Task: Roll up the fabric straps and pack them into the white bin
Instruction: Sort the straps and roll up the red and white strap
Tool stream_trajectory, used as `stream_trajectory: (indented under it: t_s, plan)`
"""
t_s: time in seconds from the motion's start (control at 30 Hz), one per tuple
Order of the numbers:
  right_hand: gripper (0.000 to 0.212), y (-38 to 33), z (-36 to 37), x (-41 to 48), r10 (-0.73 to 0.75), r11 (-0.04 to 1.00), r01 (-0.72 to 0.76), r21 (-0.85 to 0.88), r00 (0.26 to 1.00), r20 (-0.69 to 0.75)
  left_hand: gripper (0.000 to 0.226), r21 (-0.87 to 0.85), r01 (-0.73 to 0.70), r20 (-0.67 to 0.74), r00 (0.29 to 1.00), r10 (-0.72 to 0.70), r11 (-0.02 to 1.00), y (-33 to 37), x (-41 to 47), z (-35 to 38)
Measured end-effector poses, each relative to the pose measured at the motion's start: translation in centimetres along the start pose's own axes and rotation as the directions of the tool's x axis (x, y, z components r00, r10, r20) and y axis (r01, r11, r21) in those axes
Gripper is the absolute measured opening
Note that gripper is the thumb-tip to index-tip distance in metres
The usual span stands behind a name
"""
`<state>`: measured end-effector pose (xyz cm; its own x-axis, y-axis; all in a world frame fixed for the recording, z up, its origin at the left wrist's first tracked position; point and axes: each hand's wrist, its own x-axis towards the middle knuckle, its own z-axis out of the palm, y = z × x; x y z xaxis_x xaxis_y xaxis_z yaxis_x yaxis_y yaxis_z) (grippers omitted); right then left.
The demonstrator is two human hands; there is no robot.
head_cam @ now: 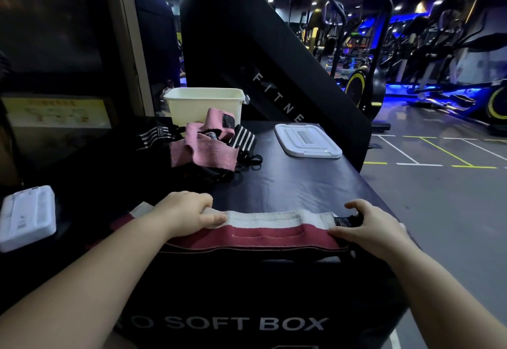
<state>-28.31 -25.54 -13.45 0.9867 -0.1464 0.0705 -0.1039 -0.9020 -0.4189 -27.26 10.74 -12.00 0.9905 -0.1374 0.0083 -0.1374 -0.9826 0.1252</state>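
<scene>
Where the maroon-and-white woven fabric strap (274, 234) spans the black padded desk (288, 184) near edge, left grip (189, 211) and right grip (365, 225) pinch it.

Your left hand (189, 210) and right hand (369, 226) are bare. Both forearms run uncovered all the way to the frame's lower edge.
</scene>
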Motion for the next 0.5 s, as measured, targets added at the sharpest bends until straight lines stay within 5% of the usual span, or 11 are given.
stream_trajectory:
  t_s: [0.37, 0.5]
  plan:
    - [0.059, -1.5, 1.9, 1.1, -0.184, 0.965, 0.215, 0.15, 0.963, -0.199, 0.039, 0.121, 0.101, -0.134, 0.987, -0.085, 0.988, -1.0, 1.5, -1.6]
    - [0.059, -1.0, 2.1, 1.4, -0.196, 0.959, 0.228, 0.166, 0.962, -0.188, 0.029, 0.109, -0.037, -0.192, 0.98, 0.057, 0.993, 1.2, 1.8, -1.5]
